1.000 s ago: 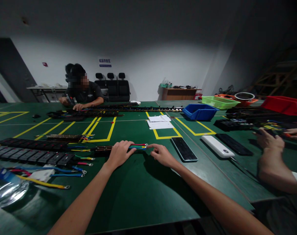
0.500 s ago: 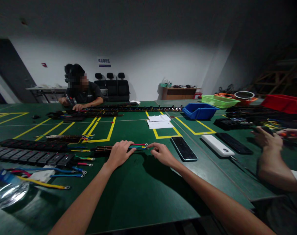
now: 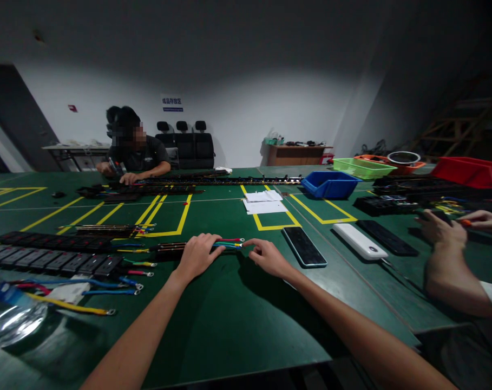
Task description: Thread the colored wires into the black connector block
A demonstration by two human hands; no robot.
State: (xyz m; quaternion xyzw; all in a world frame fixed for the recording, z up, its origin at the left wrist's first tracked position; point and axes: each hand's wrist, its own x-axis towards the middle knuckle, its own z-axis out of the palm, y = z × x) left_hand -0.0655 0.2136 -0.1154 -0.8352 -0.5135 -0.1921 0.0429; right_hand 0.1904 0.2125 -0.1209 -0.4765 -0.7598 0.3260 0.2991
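Observation:
A slim black strip (image 3: 170,248) with copper-coloured lines lies on the green table in front of me. My left hand (image 3: 199,251) is closed over its right end, with the thumb along the wires. Red, blue and green-yellow insulated wires (image 3: 228,245) stick out past the thumb and end in metal ring terminals (image 3: 241,240). At these terminals is my right hand (image 3: 268,257), its index finger stretched out to their tips and the other fingers curled. The index finger and thumb look apart, and nothing shows held between them. My left palm hides part of the strip.
Black module rows (image 3: 67,259) and loose cables (image 3: 79,309) lie left. A phone (image 3: 304,247), a white power bank (image 3: 359,241) and a dark phone (image 3: 387,238) lie right. Papers (image 3: 264,203) and a blue bin (image 3: 330,185) stand beyond. Co-workers work opposite and at right.
My right index finger has shifted slightly left against the ring terminals. My left hand stays in place on the strip. The co-worker's hand at far right has moved a little.

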